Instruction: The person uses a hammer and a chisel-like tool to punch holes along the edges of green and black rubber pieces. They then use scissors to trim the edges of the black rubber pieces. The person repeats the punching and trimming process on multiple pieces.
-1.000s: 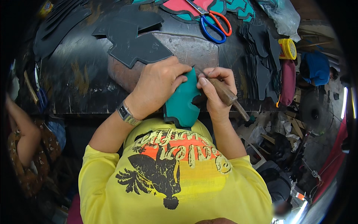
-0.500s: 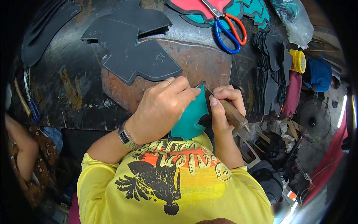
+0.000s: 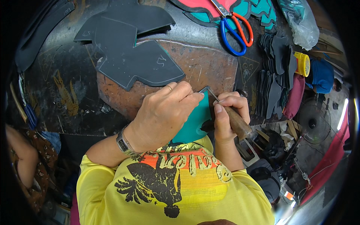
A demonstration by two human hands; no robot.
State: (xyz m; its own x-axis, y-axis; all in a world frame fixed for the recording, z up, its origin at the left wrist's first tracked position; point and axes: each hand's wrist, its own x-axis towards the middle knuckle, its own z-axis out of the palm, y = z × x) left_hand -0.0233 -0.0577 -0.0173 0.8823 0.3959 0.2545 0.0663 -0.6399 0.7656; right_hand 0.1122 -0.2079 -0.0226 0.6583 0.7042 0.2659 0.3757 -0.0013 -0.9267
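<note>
My left hand (image 3: 163, 110) is closed, its thumb and fingertips pressed at the upper edge of a teal sheet piece (image 3: 197, 120) with a dark edge. The sheet lies against the near edge of the work surface, just above my yellow shirt. In my right hand (image 3: 227, 122) is an awl (image 3: 237, 123), gripped round its brown wooden handle. Its thin metal shaft slants up and left to the piece's top corner, close to my left fingertips. The exact contact of the tip is too small to make out.
Dark cut pieces (image 3: 138, 62) lie on a brown board (image 3: 215, 69) beyond my hands. Scissors (image 3: 235, 33) with red and blue handles lie at the back right, before pink and teal pieces (image 3: 204, 5). Stacked dark strips (image 3: 270, 75) stand right. Another person's arm (image 3: 22, 157) shows left.
The whole view has shifted slightly. Both hands keep their holds on the sheet piece and awl, and the awl's tip stays at the top corner.
</note>
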